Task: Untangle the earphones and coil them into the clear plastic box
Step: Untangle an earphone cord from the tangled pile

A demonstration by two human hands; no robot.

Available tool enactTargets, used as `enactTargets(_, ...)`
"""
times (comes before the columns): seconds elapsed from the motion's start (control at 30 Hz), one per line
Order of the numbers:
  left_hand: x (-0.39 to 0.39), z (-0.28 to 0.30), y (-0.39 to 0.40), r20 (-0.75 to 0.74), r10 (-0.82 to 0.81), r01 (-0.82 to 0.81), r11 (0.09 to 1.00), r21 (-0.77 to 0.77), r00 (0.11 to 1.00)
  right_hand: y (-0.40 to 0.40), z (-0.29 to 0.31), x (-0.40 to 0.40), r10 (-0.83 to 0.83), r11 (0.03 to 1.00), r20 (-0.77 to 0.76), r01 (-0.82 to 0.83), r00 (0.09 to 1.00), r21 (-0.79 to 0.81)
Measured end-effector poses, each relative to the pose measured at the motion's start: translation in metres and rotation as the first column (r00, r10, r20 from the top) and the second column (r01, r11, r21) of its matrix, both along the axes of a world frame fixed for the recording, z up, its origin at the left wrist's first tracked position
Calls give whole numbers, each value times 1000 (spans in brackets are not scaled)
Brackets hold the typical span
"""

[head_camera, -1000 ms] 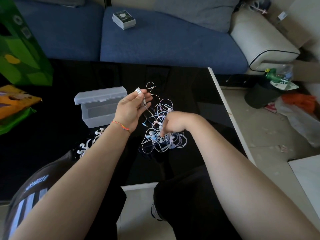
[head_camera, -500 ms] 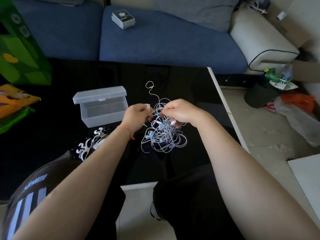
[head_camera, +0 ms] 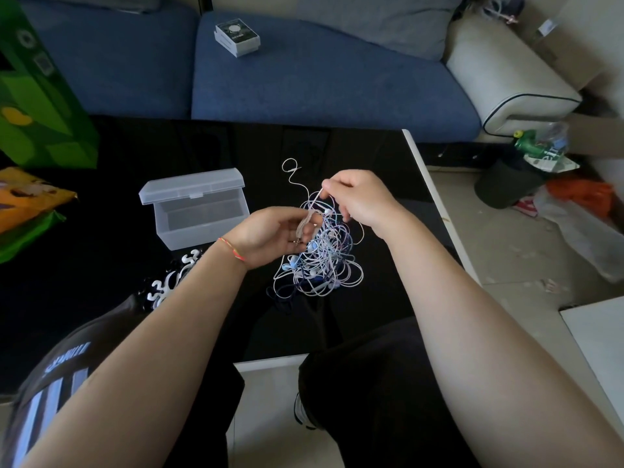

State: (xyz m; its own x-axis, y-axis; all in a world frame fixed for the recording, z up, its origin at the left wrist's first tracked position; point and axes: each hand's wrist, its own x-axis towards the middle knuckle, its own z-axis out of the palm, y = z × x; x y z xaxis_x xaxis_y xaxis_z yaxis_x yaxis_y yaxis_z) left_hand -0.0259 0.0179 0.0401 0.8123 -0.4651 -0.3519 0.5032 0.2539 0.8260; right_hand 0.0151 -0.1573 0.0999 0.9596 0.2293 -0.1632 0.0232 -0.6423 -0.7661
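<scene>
Black glossy table point(head_camera: 371, 157) fronts a blue sofa point(head_camera: 320, 86); beige tiled floor point(head_camera: 513, 244).

Open box point(head_camera: 199, 211) sits left of the cable tangle point(head_camera: 317, 261), lid tipped back (mouth unobstructed from above). Left hand point(head_camera: 270, 236) lies between box and tangle. Bare black surface point(head_camera: 381, 170) beyond and right of tangle. Green bag point(head_camera: 37, 106) crowds far left.
</scene>
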Motion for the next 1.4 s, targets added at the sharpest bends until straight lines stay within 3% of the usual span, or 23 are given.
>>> enactTargets(0.13, -1, 9, 2, -4, -34, 30, 922, -385, 999, 2, -1, 1, -20, 998, -1, 20, 1000, 56)
enactTargets(0.23, 2, 14, 1, -133, 114, -166, 849, -502, 984, 6, 1, -3, 40, 998, -80, -37, 996, 46)
enactTargets(0.33, 4, 12, 3, -229, 277, -355, 812, -464, 933, 11, -1, -8, 128, 991, -171, -122, 977, 45)
enactTargets(0.57, 3, 8, -5, -157, 472, -497, 808, -315, 867, 38, -12, -16, 172, 977, -212, -195, 962, -90)
enactTargets(0.67, 4, 7, -6, -117, 543, -552, 784, -284, 832, 48, -16, -20, 49, 996, -239, -30, 970, 81)
enactTargets(0.83, 7, 2, -8, -54, 646, -642, 740, -200, 762, 60, -16, -24, -56, 923, -362, 187, 930, 337)
enactTargets(1.03, 8, -3, -5, 35, 723, -716, 689, -115, 690, 62, -13, -26, -24, 791, -540, 346, 841, 505)
enactTargets(1.2, 10, -2, -2, -43, 744, -745, 663, -78, 667, 62, -11, -30, -57, 821, -502, 326, 863, 468)
enactTargets(1.4, 8, -2, -2, -130, 710, -718, 696, -22, 692, 61, -19, -29, -25, 986, -141, 48, 990, 161)
